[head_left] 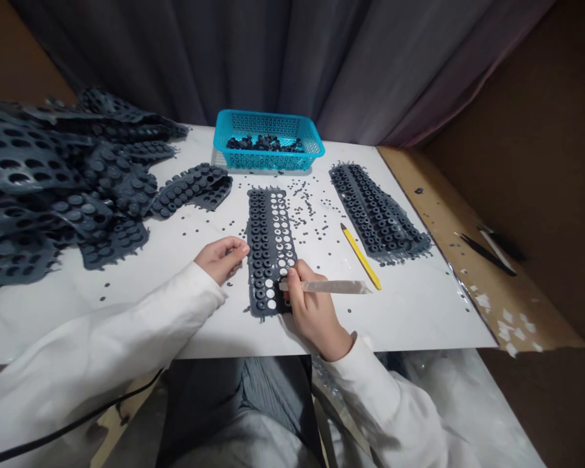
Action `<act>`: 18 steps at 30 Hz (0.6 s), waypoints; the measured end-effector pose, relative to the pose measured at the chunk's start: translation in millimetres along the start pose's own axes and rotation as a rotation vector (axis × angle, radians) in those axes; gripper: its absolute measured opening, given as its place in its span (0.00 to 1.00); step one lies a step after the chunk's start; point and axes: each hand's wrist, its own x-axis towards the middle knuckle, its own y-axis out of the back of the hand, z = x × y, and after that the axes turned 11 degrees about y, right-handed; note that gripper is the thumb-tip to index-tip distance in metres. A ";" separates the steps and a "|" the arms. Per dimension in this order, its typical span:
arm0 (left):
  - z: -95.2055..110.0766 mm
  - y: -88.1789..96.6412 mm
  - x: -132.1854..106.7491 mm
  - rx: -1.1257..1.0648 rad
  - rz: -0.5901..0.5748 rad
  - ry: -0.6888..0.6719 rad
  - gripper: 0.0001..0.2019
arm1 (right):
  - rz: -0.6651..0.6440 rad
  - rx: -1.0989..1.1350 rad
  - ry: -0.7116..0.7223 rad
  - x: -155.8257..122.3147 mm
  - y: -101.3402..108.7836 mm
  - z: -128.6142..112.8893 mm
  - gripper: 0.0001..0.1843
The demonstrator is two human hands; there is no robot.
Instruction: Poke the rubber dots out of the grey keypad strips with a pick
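A dark grey rubber sheet [260, 227] with rows of round parts lies in front of me. Ring-shaped parts fill its left rows, while many places on the right are open holes with white showing through. At its left edge my left hand [223, 258] is closed, thumb and forefinger pinched at the rim. My right hand [316, 309] grips a pen-like tool [336, 286] with a pale, wrapped-looking handle, held low over the sheet's lower right part. The tool's tip is hard to make out among the dark parts. Small dark discs [302, 205] are scattered beside the sheet.
A turquoise basket [269, 160] of small dark parts stands at the back. More rubber sheets [73, 175] are heaped at left. Another sheet [377, 211] lies at right, near a yellow pencil-like stick [361, 257]. Black-tipped tweezers [490, 255] and white scraps lie on cardboard [448, 201].
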 end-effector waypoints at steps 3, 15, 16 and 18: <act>11.4 3.0 -0.1 -0.057 -0.069 0.053 0.16 | 0.005 0.076 -0.016 -1.8 3.9 -3.0 0.16; 25.0 -3.2 11.5 0.109 -0.211 0.087 0.07 | 0.137 0.191 -0.109 20.9 1.3 3.5 0.18; 24.0 -3.5 12.2 0.135 -0.196 0.074 0.07 | 0.133 0.196 -0.112 21.5 -1.1 6.1 0.18; 21.2 -3.6 11.7 0.192 -0.153 0.034 0.06 | 0.122 0.198 -0.115 21.3 -3.8 9.5 0.18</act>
